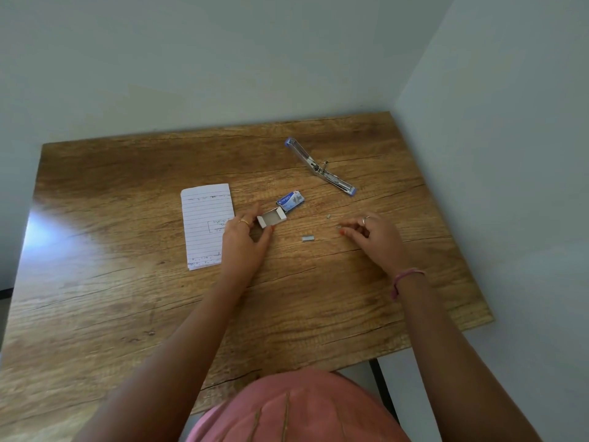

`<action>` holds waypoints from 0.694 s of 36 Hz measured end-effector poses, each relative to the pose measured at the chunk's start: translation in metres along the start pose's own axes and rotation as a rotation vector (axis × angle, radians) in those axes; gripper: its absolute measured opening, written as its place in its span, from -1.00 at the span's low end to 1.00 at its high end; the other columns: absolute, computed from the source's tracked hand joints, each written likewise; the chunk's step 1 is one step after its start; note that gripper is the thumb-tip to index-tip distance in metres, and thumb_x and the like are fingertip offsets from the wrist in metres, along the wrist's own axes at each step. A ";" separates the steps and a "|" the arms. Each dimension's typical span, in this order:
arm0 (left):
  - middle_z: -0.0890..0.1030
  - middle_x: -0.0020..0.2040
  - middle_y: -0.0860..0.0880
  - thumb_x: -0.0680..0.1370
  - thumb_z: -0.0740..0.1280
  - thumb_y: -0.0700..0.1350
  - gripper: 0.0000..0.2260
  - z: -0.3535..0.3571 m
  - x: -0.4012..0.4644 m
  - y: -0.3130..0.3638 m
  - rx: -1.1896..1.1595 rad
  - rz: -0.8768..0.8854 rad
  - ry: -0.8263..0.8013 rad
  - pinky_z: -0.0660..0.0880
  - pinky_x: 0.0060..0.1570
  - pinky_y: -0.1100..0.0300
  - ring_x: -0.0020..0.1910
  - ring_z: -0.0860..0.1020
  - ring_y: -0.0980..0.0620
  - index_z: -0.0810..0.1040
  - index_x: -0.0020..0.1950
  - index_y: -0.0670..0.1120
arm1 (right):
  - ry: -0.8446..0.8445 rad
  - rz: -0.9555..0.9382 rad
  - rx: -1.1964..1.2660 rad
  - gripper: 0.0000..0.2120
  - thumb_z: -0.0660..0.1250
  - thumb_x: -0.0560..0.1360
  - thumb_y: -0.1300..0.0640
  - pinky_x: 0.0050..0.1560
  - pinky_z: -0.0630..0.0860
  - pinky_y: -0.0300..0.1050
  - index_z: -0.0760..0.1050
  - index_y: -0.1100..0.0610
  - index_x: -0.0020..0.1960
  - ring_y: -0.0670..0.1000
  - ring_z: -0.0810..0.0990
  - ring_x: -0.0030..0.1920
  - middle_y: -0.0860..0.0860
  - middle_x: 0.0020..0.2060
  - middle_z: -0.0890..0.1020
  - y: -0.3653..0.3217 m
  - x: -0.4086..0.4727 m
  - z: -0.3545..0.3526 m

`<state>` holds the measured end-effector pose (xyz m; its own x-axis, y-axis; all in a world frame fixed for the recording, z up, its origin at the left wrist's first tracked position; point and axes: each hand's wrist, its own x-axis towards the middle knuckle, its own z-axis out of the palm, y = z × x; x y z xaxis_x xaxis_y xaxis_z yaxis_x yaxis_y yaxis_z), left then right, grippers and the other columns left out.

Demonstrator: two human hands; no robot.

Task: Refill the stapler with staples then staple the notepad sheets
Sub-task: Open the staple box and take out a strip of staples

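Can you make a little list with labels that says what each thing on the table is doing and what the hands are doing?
stapler: silver metal stapler with blue ends, swung open, lying at the table's far right, untouched
staple box: small blue cardboard staple box, its white inner tray slid out
left hand: left hand holds the tray's end
right hand: right hand, fingertips at a tiny staple bit
loose staples: short grey staple strip between the hands
notepad: white lined notepad sheets, flat, left of the box
table: brown wooden table
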<state>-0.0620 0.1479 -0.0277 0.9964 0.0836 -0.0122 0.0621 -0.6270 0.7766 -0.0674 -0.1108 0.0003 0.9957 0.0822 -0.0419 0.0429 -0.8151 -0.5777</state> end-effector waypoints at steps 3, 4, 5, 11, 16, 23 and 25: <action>0.54 0.27 -0.05 0.54 0.36 -0.06 -0.56 0.000 -0.001 0.002 0.012 0.010 0.007 0.45 0.24 0.00 0.22 0.47 0.00 0.41 0.42 -0.06 | -0.046 -0.025 -0.074 -0.80 0.35 0.53 0.05 -0.11 0.44 -0.24 0.64 0.05 0.11 -0.08 0.51 -0.14 -0.01 -0.09 0.61 -0.002 0.004 -0.002; 0.54 0.27 -0.05 0.54 0.36 -0.07 -0.56 0.000 -0.001 0.002 0.011 0.014 0.009 0.45 0.24 0.00 0.22 0.47 0.00 0.41 0.42 -0.06 | -0.052 -0.029 -0.084 -0.81 0.35 0.53 0.06 -0.13 0.43 -0.23 0.64 0.05 0.11 -0.10 0.50 -0.15 -0.01 -0.09 0.61 -0.003 0.005 -0.003; 0.54 0.26 -0.05 0.54 0.36 -0.07 -0.56 0.000 -0.002 0.002 0.010 0.016 0.010 0.44 0.24 0.01 0.22 0.47 0.00 0.42 0.42 -0.05 | -0.051 -0.036 -0.090 -0.81 0.35 0.54 0.07 -0.16 0.39 -0.27 0.64 0.06 0.10 -0.14 0.47 -0.17 -0.04 -0.10 0.59 -0.003 0.005 -0.003; 0.53 0.26 -0.05 0.54 0.36 -0.07 -0.59 -0.001 -0.003 0.004 0.017 0.020 0.018 0.44 0.24 0.03 0.22 0.47 -0.02 0.45 0.39 -0.06 | -0.044 -0.035 -0.108 -0.84 0.34 0.54 0.08 -0.18 0.28 -0.41 0.64 0.06 0.07 -0.24 0.42 -0.21 -0.09 -0.12 0.55 -0.003 0.006 0.000; 0.55 0.25 -0.05 0.54 0.36 -0.07 -0.58 -0.001 -0.003 0.005 0.015 0.026 0.020 0.42 0.23 0.09 0.19 0.46 0.00 0.44 0.40 -0.06 | -0.006 -0.080 -0.100 -0.83 0.33 0.55 0.06 -0.09 0.42 -0.27 0.63 0.06 0.07 -0.15 0.46 -0.12 -0.10 -0.12 0.55 -0.018 0.012 0.007; 0.56 0.22 -0.06 0.53 0.38 -0.07 -0.59 0.001 -0.004 0.004 0.024 0.040 0.041 0.35 0.17 0.21 0.18 0.47 -0.01 0.46 0.37 -0.08 | 0.002 -0.239 -0.135 -0.81 0.29 0.55 -0.02 0.09 0.36 -0.08 0.63 0.02 0.04 -0.05 0.46 0.02 -0.06 -0.06 0.60 -0.071 0.038 0.030; 0.57 0.22 -0.06 0.53 0.38 -0.07 -0.59 0.001 -0.004 0.003 0.022 0.052 0.045 0.36 0.18 0.18 0.19 0.47 -0.03 0.47 0.36 -0.09 | 0.010 -0.256 -0.166 -0.79 0.29 0.55 -0.04 0.10 0.28 -0.07 0.64 0.01 0.05 -0.02 0.45 0.09 -0.04 -0.03 0.59 -0.082 0.044 0.037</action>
<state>-0.0661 0.1450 -0.0253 0.9948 0.0846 0.0561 0.0121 -0.6481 0.7615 -0.0302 -0.0190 0.0152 0.9517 0.2918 0.0961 0.3041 -0.8514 -0.4274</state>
